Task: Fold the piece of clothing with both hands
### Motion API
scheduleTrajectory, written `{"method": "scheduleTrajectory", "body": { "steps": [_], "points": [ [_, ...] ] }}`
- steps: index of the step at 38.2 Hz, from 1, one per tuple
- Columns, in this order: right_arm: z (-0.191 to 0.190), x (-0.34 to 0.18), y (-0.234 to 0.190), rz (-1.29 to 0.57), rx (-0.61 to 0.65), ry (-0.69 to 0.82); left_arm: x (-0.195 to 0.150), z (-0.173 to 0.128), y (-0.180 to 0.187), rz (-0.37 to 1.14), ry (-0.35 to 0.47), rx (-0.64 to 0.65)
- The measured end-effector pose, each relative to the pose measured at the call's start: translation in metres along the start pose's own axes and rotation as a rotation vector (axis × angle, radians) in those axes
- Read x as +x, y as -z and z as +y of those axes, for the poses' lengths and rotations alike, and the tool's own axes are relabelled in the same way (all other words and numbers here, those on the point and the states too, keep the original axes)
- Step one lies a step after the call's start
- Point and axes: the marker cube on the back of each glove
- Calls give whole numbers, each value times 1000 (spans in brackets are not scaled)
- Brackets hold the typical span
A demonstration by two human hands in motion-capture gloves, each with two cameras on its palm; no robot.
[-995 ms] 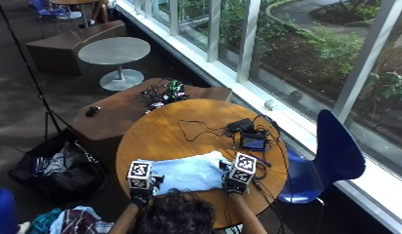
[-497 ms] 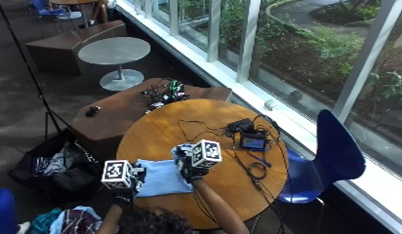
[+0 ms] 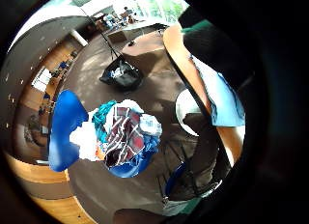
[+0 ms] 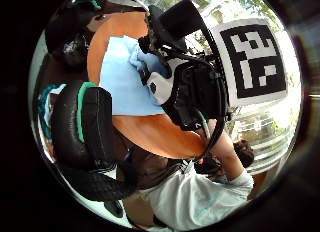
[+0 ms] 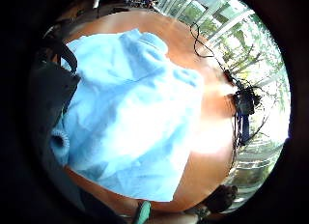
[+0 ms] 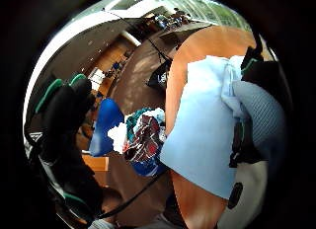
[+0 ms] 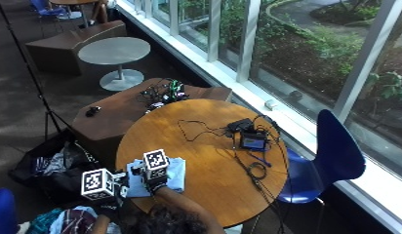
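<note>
Light blue garment (image 7: 167, 176) folded into a compact rectangle at near-left edge of round wooden bench (image 7: 207, 161), by the person. Right hand (image 7: 155, 181) on top of garment, fingers curled into a bunched fold at its edge, seen in right thumb side palm view (image 6: 232, 86). Left hand (image 7: 116, 192) just beside garment's left edge, off the bench rim; fingers curled, grip on cloth cannot be told. Hands close together, not touching. Cables and small screen device (image 7: 255, 141) on far right of bench, well apart from garment. Clothes pile (image 3: 126, 137) on blue chair (image 3: 65, 127) on floor beside bench.
</note>
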Motion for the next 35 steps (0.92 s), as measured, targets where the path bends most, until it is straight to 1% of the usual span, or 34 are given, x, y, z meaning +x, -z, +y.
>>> {"method": "scheduleTrajectory", "body": {
  "steps": [3,5,9,12,15,18,19,21,23,25,28,30,33,35],
  "points": [
    [0,-1,-2,12,-19,19,1,-1,-1,9,5,6],
    [4,1,2,-24,-68,64,4,-2,-1,-1,2,7],
    [27,13,22,-153,-269,232,13,-3,1,-54,-17,12],
    [48,36,41,-157,-417,312,24,-3,6,-86,-42,13],
    [72,75,66,-82,-545,325,37,-7,7,-110,-79,11],
    [90,115,90,6,-611,249,49,-10,5,-120,-110,-21],
    [94,128,97,34,-609,204,53,-10,4,-121,-118,-38],
    [102,153,111,99,-563,100,62,-9,3,-136,-129,-88],
    [109,174,126,174,-480,7,70,-8,1,-173,-131,-153],
    [117,188,139,238,-396,-55,77,-8,-5,-220,-134,-211],
    [126,201,151,287,-289,-113,84,-10,-16,-290,-159,-257],
    [131,205,156,287,-234,-142,88,-11,-21,-321,-180,-256],
    [134,209,159,258,-176,-168,93,-10,-20,-325,-196,-250],
    [135,209,160,248,-160,-176,94,-7,-17,-319,-196,-254]
  ]
}}
